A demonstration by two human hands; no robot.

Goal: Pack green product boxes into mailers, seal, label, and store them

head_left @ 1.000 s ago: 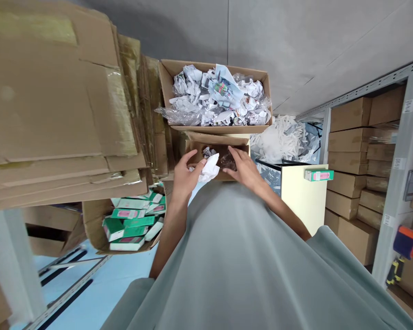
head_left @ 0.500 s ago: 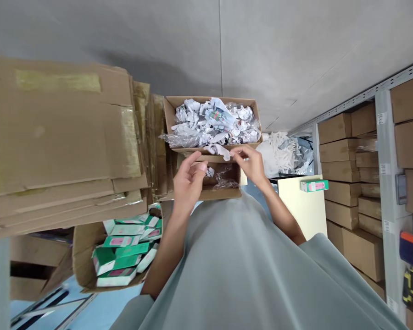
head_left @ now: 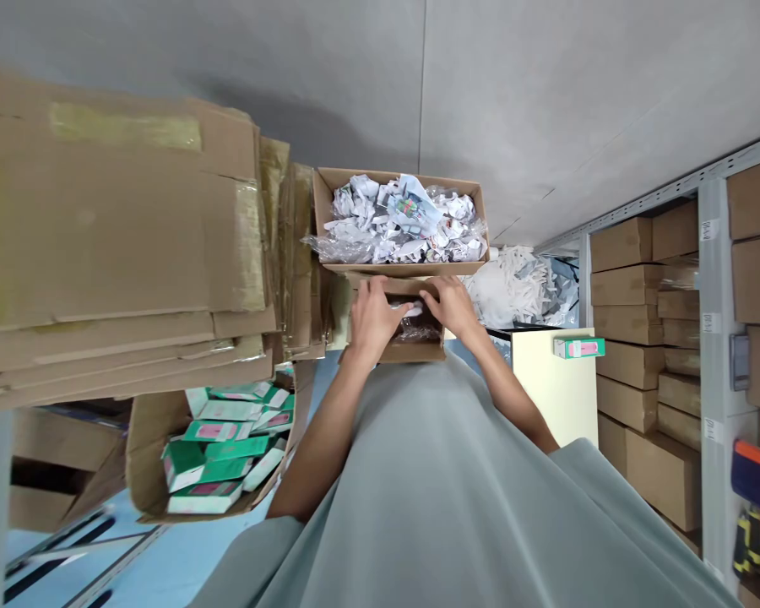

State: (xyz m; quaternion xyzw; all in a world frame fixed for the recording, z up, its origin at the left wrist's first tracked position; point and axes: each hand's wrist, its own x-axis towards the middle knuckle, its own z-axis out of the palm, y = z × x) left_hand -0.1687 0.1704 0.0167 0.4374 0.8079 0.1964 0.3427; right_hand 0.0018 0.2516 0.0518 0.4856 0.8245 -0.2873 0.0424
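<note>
A small open cardboard box [head_left: 411, 351] sits close against my body, with clear plastic film [head_left: 416, 331] and a piece of white paper [head_left: 413, 310] inside. My left hand [head_left: 372, 319] bends its fingers over the box's far left flap, its thumb reaching in beside the paper. At the far right side of that flap, my right hand [head_left: 454, 306] has its fingers closed on the cardboard. Just beyond stands a larger carton [head_left: 405, 269] full of crumpled paper [head_left: 411, 211] and plastic film.
Flattened cardboard boxes [head_left: 133, 228] are stacked at left, above a carton [head_left: 145, 473] of green-and-white boxes [head_left: 228, 460]. White paper scraps [head_left: 513, 283] lie right of the carton. A single green-and-white box [head_left: 579, 348] rests on a cream panel [head_left: 554, 393]. Shelved cartons [head_left: 630, 338] line the right.
Both hands have come down to the small box's far flap. The white paper that my right hand held above it is now inside. The view has shifted slightly.
</note>
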